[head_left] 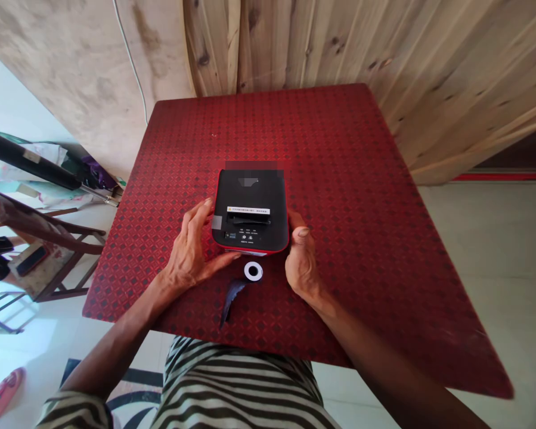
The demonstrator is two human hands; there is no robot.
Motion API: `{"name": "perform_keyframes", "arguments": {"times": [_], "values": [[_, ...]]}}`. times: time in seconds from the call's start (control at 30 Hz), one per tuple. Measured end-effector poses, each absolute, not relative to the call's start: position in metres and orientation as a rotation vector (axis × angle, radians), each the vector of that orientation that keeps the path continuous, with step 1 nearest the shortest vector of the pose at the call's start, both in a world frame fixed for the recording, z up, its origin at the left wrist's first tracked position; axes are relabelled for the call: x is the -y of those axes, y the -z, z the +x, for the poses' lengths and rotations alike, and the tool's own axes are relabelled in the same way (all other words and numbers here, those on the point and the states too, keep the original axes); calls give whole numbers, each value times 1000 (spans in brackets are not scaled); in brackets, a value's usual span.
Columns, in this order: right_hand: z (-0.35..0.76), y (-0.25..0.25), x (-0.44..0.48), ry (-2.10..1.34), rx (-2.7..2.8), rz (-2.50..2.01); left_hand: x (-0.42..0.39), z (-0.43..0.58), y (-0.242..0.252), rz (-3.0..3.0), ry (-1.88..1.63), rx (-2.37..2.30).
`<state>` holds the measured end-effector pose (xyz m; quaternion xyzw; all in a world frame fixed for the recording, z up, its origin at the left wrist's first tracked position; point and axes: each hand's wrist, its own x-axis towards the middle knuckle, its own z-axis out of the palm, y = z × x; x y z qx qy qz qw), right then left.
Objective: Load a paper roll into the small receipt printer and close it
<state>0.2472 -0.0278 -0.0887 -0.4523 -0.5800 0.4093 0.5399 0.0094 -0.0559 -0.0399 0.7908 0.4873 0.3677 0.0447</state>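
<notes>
A black label printer (250, 196) with red sides is in the middle of the head view, its paper slot, small buttons and a white warning strip on top. My left hand (191, 247) holds its left side, fingers along the edge and thumb under the front corner. Against the right side rests my right hand (302, 256), fingers curled and partly hidden by the printer, thumb bent on the outside. Just in front of the printer stands a small paper roll (253, 271) with a white end face and a dark core. A dark strip (230, 298) trails from it toward the table's front edge.
The table (361, 196) has a red patterned cover. Wooden boards (339, 42) rise behind it. To the left are a wooden chair (48, 262) with a phone (31, 260) on its seat, a black pole (30, 158) and a thin cable (133, 65) on the wall.
</notes>
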Motion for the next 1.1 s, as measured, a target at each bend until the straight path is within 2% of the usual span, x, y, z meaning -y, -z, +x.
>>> {"name": "perform_keyframes", "arguments": {"times": [0.27, 0.67, 1.1], "values": [[247, 89, 27, -999, 1340, -1066, 51, -14, 36, 2744, -1200, -1322], [248, 94, 30, -1019, 1306, -1118, 34, -26, 36, 2836, -1094, -1186], [248, 93, 33, -1001, 1309, -1168, 35, -23, 47, 2767, -1172, -1169]]}}
